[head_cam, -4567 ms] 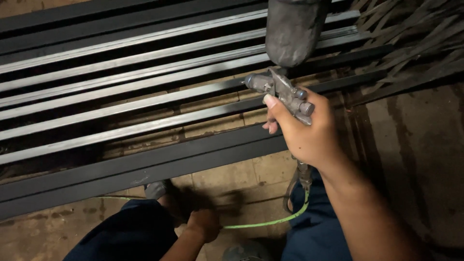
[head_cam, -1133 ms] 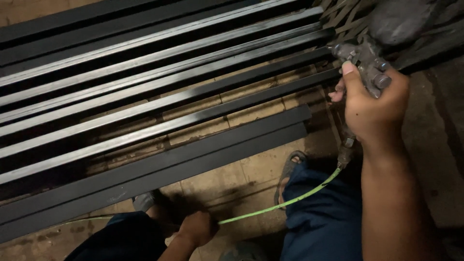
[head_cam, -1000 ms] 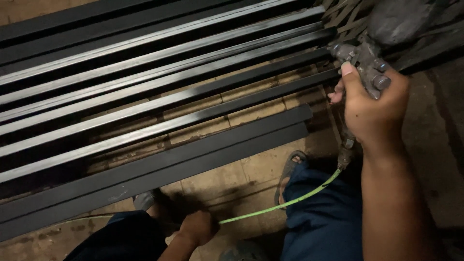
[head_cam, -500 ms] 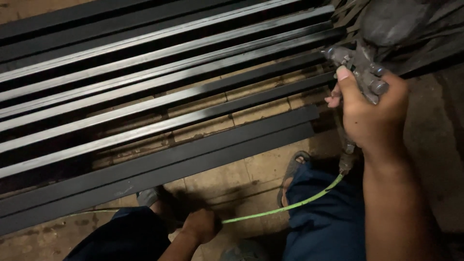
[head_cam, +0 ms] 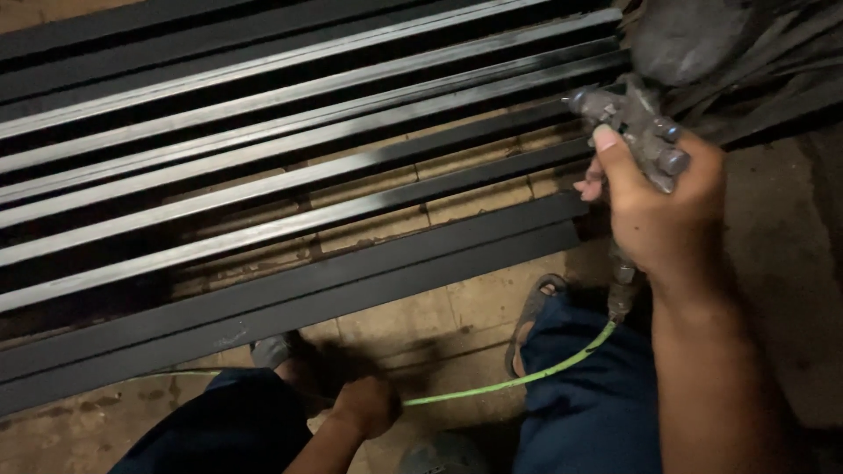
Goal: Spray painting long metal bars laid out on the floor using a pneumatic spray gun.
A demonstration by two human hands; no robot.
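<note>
1. Up at the right of the frame, the right hand [head_cam: 663, 206] was wrapped tight around the handle of a grey metal spray gun [head_cam: 634, 118], with one finger stretched toward the trigger.
2. A dull, paint-crusted cup [head_cam: 680, 39] sat on top of the gun at the upper right edge, and the nozzle pointed left at the ends of the metal bars [head_cam: 290, 180].
3. Those long bars ran slantwise from the left edge to the upper right, laid side by side above the tiled floor [head_cam: 413, 316]; some looked dark, others paler grey.
4. Near the bottom centre, the left hand [head_cam: 364, 405] was closed on the green hose [head_cam: 518, 377], which curved up to the base of the gun.
5. Likely the gun was rigid and top-heavy with its cup, best held by the handle; the hose looked light and limp.
6. Dark blue trouser legs [head_cam: 588, 412] filled the lower frame.
</note>
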